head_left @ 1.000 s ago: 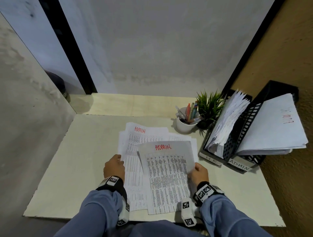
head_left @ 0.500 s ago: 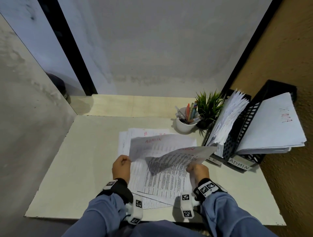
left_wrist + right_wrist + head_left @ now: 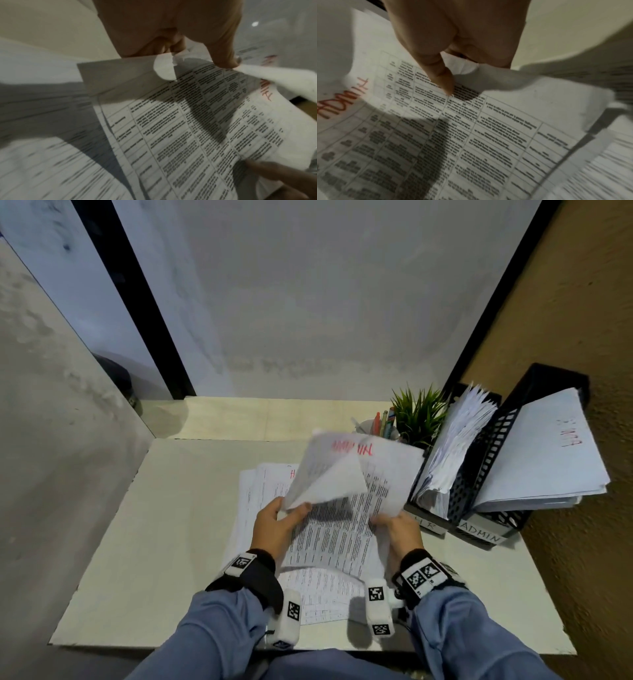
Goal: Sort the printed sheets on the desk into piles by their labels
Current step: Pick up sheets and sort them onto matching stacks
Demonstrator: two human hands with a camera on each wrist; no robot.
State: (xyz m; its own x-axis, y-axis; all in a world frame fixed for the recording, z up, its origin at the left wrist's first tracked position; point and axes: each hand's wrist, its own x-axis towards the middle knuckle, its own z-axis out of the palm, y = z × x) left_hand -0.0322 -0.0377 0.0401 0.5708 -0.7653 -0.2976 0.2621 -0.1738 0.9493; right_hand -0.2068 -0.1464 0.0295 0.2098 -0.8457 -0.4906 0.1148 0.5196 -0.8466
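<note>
Closest in, both blue sleeves (image 3: 219, 631) are coming over the near edge of the worktop (image 3: 137, 542), each wrist wearing a black band with checker-pattern markers.

The left hand (image 3: 274, 522) is pinching the corner of a printed sheet (image 3: 329, 474) between thumb and fingers, so that grip is clamped on paper. The sheet is curling up and over, its blank back facing the head camera. In the left wrist view the thumb (image 3: 223, 54) is pressing right down on the paper's edge.

The right hand (image 3: 399, 529) is gripping the second raised sheet (image 3: 376, 484), the one with ADMIN scrawled in red near its far end. That grip is closed on the lower right edge, and the right wrist view has the thumb (image 3: 443, 81) sitting on top of the printed table. Both sheets are lifted off the worktop, fanned apart above the loose stack (image 3: 260, 501).

That stack is lying flat in the middle of the worktop, under and between the hands, sheets slightly askew.

Further back and right, two black mesh trays (image 3: 479, 474) are standing side by side, both holding paper, tagged HR and ADMIN on their fronts. Behind them a white pen cup (image 3: 373, 424) is sitting just beside a small green plant (image 3: 418, 412).
</note>
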